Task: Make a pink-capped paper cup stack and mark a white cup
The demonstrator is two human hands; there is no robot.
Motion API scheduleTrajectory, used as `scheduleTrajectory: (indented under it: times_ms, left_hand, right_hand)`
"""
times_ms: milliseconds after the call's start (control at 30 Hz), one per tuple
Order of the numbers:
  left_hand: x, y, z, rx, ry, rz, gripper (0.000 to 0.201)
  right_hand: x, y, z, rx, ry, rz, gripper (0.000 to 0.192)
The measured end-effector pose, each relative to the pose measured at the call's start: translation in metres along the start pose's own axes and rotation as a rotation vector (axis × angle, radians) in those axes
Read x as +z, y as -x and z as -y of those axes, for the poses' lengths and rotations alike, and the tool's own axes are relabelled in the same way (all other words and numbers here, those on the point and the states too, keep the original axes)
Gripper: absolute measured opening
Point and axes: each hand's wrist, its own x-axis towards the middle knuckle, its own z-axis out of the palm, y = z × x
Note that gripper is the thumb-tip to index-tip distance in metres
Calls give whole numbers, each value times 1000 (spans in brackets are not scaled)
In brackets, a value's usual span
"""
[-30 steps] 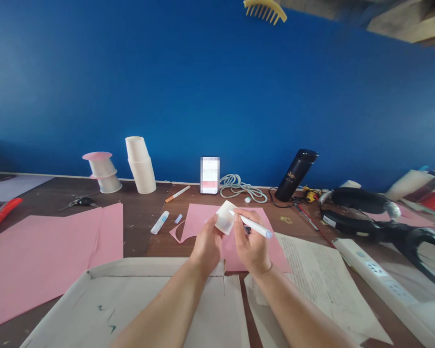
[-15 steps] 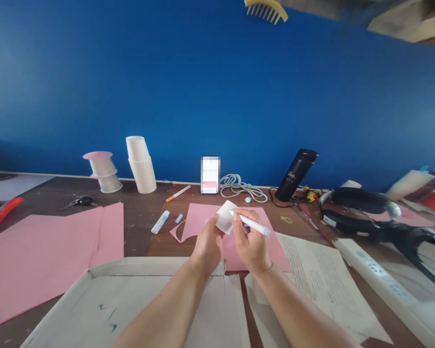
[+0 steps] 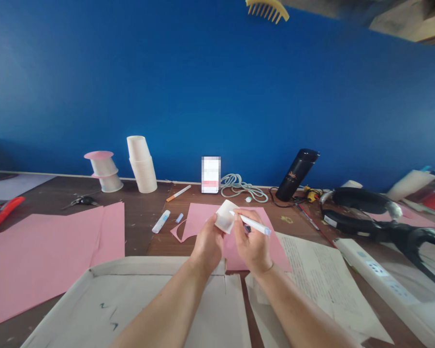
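My left hand (image 3: 207, 244) holds a small white paper cup (image 3: 225, 216) tipped on its side above the table. In my right hand (image 3: 252, 244) is a white pen (image 3: 250, 224), gripped between the fingers with its tip against the cup's upper right edge. Both hands hover over a pink paper sheet (image 3: 203, 218) with a curved cut-out at its left edge. An open cardboard box (image 3: 105, 299) lies under my forearms.
Stacked paper cups (image 3: 142, 165) and two cups with pink discs (image 3: 105, 171) stand by the blue wall. A glue stick (image 3: 161, 222), black flask (image 3: 296, 174), coiled cable (image 3: 242, 187), scissors (image 3: 78, 200), big pink sheet (image 3: 43, 251), printed papers (image 3: 322, 280) and power strip (image 3: 380, 285) surround my hands.
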Motion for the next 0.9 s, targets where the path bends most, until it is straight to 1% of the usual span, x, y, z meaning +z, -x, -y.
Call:
scheduleTrajectory:
  times_ms: [200, 400, 667, 800, 900]
  left_hand:
    - [2, -2, -2, -15, 14, -62, 26]
    - [-3, -5, -2, -20, 36, -22, 26]
    - [-2, -5, -2, -20, 21, -46, 25]
    - [-4, -5, -2, -20, 23, -33, 26]
    - [-5, -6, -1, -10, 17, -14, 26]
  right_hand:
    - [0, 0, -1, 7, -1, 3, 16]
    - [0, 0, -2, -5, -3, 1, 14]
    - [0, 1, -4, 5, -3, 9, 15]
    - [-1, 1, -3, 3, -46, 9, 16]
    - [-3, -1, -1, 21, -85, -23, 17]
